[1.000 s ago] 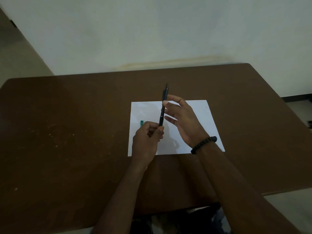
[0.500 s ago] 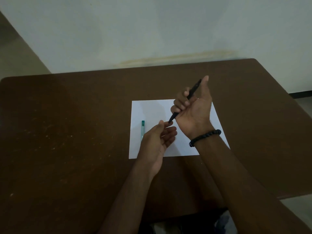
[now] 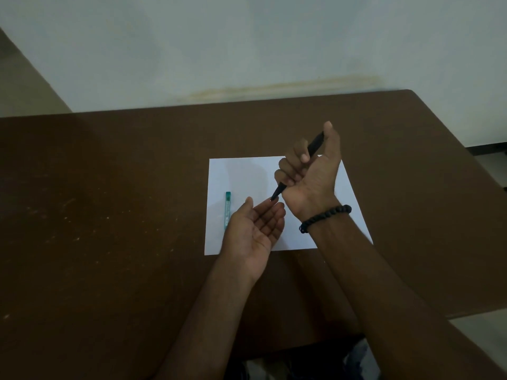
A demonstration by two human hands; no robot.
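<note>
Above the paper (image 3: 241,174) at the middle of the table (image 3: 109,215), the right hand (image 3: 312,176) curls its fingers round the black mechanical pencil (image 3: 315,145). The left hand (image 3: 255,229) lies open, fingers together, under its tip. I think a falling lead may miss the palm.

No legible text, brand, number or sign. The green tube (image 3: 227,211) on the white paper (image 3: 247,174) carries pale printing, too small and blurred to read
</note>
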